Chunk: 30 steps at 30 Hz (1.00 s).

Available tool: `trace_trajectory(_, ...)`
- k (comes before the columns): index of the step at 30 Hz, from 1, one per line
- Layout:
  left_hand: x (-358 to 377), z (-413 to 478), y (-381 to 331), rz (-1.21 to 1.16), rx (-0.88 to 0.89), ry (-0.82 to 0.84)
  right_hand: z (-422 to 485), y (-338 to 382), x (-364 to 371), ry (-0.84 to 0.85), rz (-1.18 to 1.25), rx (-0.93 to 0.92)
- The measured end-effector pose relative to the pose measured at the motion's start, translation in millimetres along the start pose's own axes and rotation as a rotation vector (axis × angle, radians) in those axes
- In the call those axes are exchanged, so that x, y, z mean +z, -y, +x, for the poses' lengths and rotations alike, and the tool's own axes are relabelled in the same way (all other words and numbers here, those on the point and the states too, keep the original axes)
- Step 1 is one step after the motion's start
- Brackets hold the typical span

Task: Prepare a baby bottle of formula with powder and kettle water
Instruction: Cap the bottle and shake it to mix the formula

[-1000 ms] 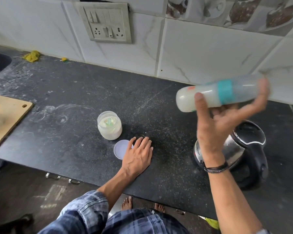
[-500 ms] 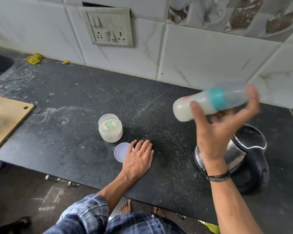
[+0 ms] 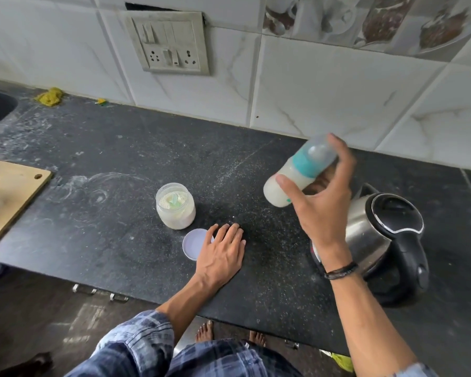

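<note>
Right hand (image 3: 321, 213) grips capped translucent baby bottle (image 3: 295, 172), teal collar, milky fill, in the air between clear plastic powder jar (image 3: 175, 206) and steel kettle (image 3: 378, 232). Thumb on body, fingers curled over cap, long axis tilted, cap up-right. Left hand (image 3: 223, 248) lies flat, fingers straight, on black counter (image 3: 120, 159), touching round pale lid (image 3: 193, 244).

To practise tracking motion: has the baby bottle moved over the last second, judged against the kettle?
Yes. The baby bottle has swung from near level to cap-up, shifting left of the kettle.

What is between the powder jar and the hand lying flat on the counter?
The round lid lies there, flat on the counter, right beside the left hand, in the head view.
</note>
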<state>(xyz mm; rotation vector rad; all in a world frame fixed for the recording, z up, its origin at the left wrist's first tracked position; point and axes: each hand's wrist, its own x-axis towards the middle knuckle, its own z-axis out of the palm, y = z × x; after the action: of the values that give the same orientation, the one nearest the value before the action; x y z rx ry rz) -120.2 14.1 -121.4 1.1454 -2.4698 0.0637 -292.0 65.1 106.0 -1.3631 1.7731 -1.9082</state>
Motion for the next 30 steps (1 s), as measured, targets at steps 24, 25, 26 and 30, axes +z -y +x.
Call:
trace_trajectory(24, 0, 0, -1, 0.002, -0.019, 0.018, 4, 14, -1, -0.195, 0.176, -0.109)
trace_trajectory(25, 0, -1, -1, 0.001, -0.019, 0.019, 5, 8, -1, -0.122, 0.118, -0.068)
trace_trajectory(26, 0, 0, 0, -0.002, -0.018, 0.019, 4, 4, -2, -0.053, 0.067, -0.027)
trace_trajectory(30, 1, 1, -1, 0.002, -0.022, 0.014, 2, 15, -7, -0.168, 0.216, -0.067)
